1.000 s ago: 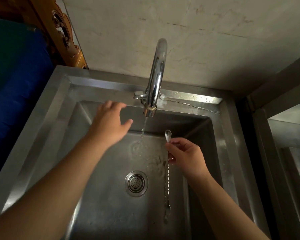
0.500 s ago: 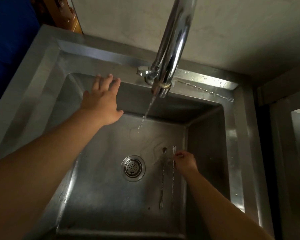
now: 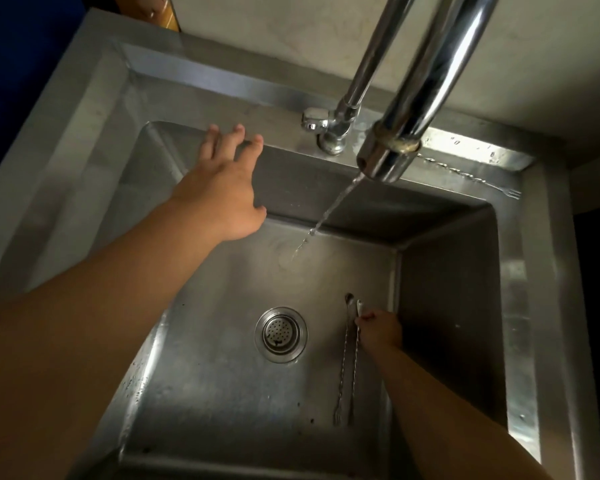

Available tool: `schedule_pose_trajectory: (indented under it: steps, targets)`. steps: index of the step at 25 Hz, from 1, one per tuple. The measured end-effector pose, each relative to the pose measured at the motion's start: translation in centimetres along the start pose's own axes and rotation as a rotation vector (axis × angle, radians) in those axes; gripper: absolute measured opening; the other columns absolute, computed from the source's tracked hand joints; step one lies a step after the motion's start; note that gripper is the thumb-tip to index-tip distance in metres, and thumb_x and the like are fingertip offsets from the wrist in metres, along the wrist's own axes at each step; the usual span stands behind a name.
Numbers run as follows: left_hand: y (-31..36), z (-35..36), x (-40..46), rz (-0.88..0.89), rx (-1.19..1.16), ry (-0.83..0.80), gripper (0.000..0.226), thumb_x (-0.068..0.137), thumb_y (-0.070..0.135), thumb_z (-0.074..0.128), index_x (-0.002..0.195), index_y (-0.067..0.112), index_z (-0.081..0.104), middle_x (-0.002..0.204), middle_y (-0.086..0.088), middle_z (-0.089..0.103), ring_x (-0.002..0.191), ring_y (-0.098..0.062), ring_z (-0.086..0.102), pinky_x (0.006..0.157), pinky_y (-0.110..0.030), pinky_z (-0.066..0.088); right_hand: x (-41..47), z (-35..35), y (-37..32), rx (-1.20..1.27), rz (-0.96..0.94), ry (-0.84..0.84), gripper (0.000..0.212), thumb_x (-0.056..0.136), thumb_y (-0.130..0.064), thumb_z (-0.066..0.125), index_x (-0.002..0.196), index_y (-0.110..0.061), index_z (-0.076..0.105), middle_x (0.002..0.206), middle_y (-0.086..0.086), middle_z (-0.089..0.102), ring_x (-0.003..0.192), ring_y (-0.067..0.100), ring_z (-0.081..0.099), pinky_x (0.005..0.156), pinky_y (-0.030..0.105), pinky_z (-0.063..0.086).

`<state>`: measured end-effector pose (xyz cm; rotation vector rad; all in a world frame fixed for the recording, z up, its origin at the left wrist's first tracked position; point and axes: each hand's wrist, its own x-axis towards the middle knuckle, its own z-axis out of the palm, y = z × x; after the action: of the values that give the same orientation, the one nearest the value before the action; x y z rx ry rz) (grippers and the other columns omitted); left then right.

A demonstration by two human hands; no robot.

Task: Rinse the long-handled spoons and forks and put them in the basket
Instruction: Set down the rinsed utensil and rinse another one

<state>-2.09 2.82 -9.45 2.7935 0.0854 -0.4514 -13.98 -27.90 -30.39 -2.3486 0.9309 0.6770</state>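
Two long twisted-handle spoon-forks (image 3: 347, 362) lie side by side on the floor of the steel sink (image 3: 201, 393), right of the drain. My right hand (image 3: 380, 329) is low in the basin, its fingertips pinched on the right-hand one just below the spoon end. My left hand (image 3: 222, 192) hovers with fingers spread near the sink's back left wall and holds nothing. Another long fork (image 3: 471, 176) rests on the back ledge at the right. No basket is in view.
A tall chrome faucet (image 3: 406, 109) arches over the basin, and a thin stream of water (image 3: 323, 220) runs from it onto the sink floor. The round drain strainer (image 3: 280, 334) sits in the middle. A wall rises behind the sink.
My right hand has gone from holding the utensil up near the stream to the sink floor beside a second one. My head has moved closer over the basin. My left hand stays spread.
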Motion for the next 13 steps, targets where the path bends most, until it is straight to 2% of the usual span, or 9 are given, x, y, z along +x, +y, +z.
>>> schedule_pose_trajectory:
  steps: [4, 7, 10, 13]
  targets:
    - [0.1, -0.1, 0.2, 0.001, 0.002, -0.010, 0.103, 0.090, 0.034, 0.076, 0.168, 0.029, 0.008, 0.177, 0.003, -0.004, 0.162, -0.029, -0.012, 0.124, -0.051, 0.028, -0.3, -0.5, -0.7, -0.051, -0.036, -0.029, 0.012, 0.090, -0.012, 0.073, 0.100, -0.005, 0.075, 0.111, 0.019, 0.075, 0.103, 0.035, 0.070, 0.075, 0.029, 0.047]
    - [0.3, -0.3, 0.0, -0.010, -0.007, -0.023, 0.104, 0.089, 0.032, 0.076, 0.167, 0.029, 0.008, 0.177, 0.003, -0.004, 0.162, -0.029, -0.012, 0.125, -0.051, 0.027, -1.5, -2.9, -2.8, 0.002, -0.071, -0.061, 0.015, 0.091, -0.012, 0.069, 0.103, -0.005, 0.073, 0.109, 0.018, 0.074, 0.102, 0.034, 0.069, 0.073, 0.025, 0.042]
    - [0.7, -0.5, -0.2, -0.027, -0.021, -0.037, 0.105, 0.088, 0.033, 0.077, 0.167, 0.029, 0.008, 0.177, 0.003, -0.005, 0.162, -0.028, -0.013, 0.125, -0.052, 0.029, -4.6, -7.6, -6.1, 0.103, -0.238, -0.041, 0.015, 0.092, -0.019, 0.068, 0.105, -0.015, 0.073, 0.094, 0.004, 0.073, 0.096, 0.026, 0.070, 0.075, 0.025, 0.048]
    - [1.1, -1.0, -0.1, -0.034, -0.027, -0.050, 0.106, 0.088, 0.033, 0.077, 0.167, 0.028, 0.007, 0.177, 0.002, -0.005, 0.162, -0.029, -0.012, 0.126, -0.053, 0.030, -8.2, -13.4, -9.5, 0.179, -0.520, 0.059, 0.006, 0.091, -0.025, 0.071, 0.096, -0.028, 0.072, 0.084, -0.013, 0.070, 0.081, 0.005, 0.069, 0.064, 0.009, 0.046]
